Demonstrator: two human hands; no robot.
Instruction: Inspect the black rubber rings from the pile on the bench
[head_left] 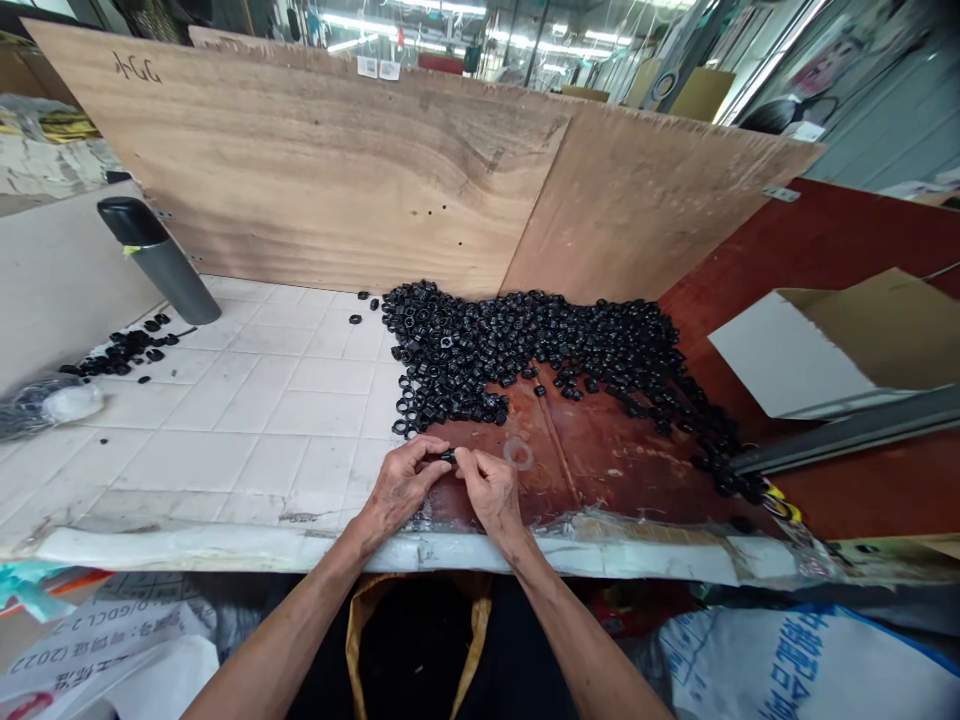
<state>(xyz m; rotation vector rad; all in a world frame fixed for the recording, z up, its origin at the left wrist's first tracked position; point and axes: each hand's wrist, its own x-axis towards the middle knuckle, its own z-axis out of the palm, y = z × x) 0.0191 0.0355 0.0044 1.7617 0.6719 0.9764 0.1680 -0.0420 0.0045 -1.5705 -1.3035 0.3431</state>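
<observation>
Near the front edge of the worktop, my left hand (403,482) pinches a small black part (448,456) between thumb and fingers. My right hand (491,490) closes on the same part from the right, so the two hands nearly meet. Fingers hide most of the part. Just beyond them lies a large pile of black ring-shaped parts (525,335), spread over white tiles and a red-brown board. Some loose rings stand at the pile's left front edge.
A dark grey bottle (169,265) and a small group of black pieces (124,352) are at the left. A wooden panel (337,170) closes off the back. An open carton (847,345) and a grey metal bar (847,430) stand at the right. An open bag (355,640) hangs below the front edge.
</observation>
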